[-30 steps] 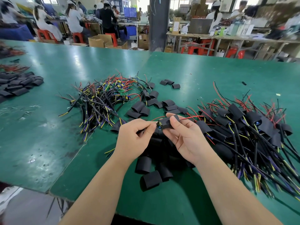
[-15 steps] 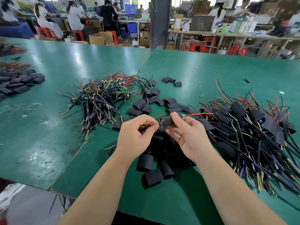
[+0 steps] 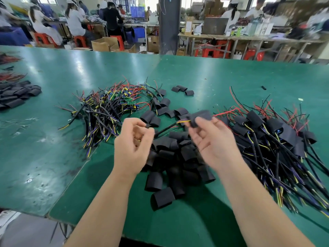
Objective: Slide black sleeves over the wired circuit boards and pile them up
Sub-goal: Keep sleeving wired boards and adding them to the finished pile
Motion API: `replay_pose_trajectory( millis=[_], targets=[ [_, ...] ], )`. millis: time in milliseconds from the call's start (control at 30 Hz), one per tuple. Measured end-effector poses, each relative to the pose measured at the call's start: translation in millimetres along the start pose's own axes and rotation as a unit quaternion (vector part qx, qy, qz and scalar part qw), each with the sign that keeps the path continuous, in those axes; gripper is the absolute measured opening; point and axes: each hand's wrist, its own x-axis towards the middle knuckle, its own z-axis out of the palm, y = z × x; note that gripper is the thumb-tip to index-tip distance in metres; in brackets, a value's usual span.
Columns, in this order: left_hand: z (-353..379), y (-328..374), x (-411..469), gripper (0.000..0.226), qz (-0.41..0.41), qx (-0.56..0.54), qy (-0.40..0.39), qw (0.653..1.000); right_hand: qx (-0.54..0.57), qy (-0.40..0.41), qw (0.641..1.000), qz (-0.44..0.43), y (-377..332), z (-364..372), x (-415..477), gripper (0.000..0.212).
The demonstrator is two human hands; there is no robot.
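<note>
My right hand (image 3: 213,145) pinches a black sleeve (image 3: 202,114) that covers a wired circuit board, held just above the table and blurred by motion. Red wires leave the sleeve to the right. The board's black cable (image 3: 167,128) runs left from the sleeve to the curled fingertips of my left hand (image 3: 133,143), which pinch its end. Below both hands lies a heap of empty black sleeves (image 3: 178,157). A tangle of bare wired boards (image 3: 110,107) lies to the left. The pile of sleeved boards (image 3: 276,136) lies to the right.
The green table (image 3: 53,157) has a seam running toward its near edge. Another heap of sleeves (image 3: 16,95) lies at the far left, and three loose sleeves (image 3: 183,90) lie further back. People sit at benches beyond the table's far edge.
My hands have drawn apart. The right hand has lifted the sleeved board up and to the right, and the cable now stretches between the two hands.
</note>
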Motion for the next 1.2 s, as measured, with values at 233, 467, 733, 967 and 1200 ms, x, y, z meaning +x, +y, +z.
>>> replay_pose_trajectory(
  millis=[233,467,733,967,1200],
  targets=[
    [-3.4,-13.4,5.0,0.017,-0.051,0.132,0.043,0.989,-0.258,0.109,0.925,-0.256,-90.3,-24.3,-0.1,0.013],
    [-3.9,-17.5,5.5,0.016,-0.081,0.311,0.006,0.947,-0.691,0.229,0.62,-0.292,-101.1,-40.7,3.9,0.03],
    [-8.7,-19.6,6.5,0.044,-0.14,0.381,0.024,0.913,-0.728,0.069,0.629,-0.265,-12.6,-30.8,4.9,0.019],
    [-10.0,-24.7,5.6,0.02,-0.131,0.485,-0.029,0.864,-0.735,0.0,0.642,-0.216,7.0,-32.6,1.6,0.018],
    [-9.7,-11.8,7.6,0.013,-0.055,0.382,0.059,0.92,-0.713,-0.036,0.666,-0.217,11.5,-37.9,-0.5,0.018]
  ],
)
